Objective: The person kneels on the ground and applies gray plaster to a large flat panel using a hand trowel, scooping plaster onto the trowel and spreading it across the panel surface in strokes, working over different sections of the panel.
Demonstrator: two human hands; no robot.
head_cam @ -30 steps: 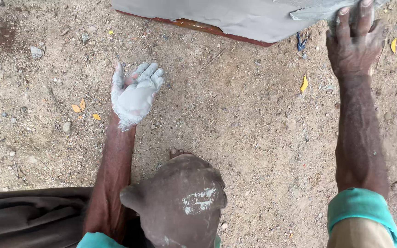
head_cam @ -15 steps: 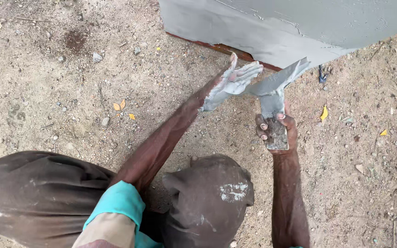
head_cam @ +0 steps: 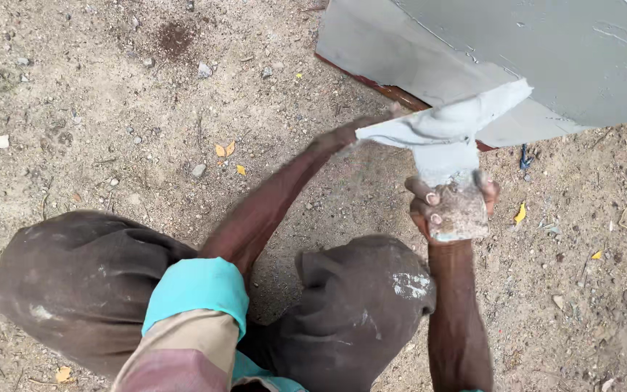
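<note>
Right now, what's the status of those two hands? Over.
Right hand grips a paste-caked trowel. Left hand, blurred, touches its blade. Grey coated panel lies just beyond. Nothing between them.

One head camera looks steeply down, close above dirt ground (head_cam: 110, 109).

Soft even daylight, faint shadows, no glare; left hand (head_cam: 339, 136) motion-blurred, ground sharp.

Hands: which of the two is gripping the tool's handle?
The right hand, fingers wrapped round the paste-caked handle. The blurred left hand only reaches to the grey-coated blade.
</note>
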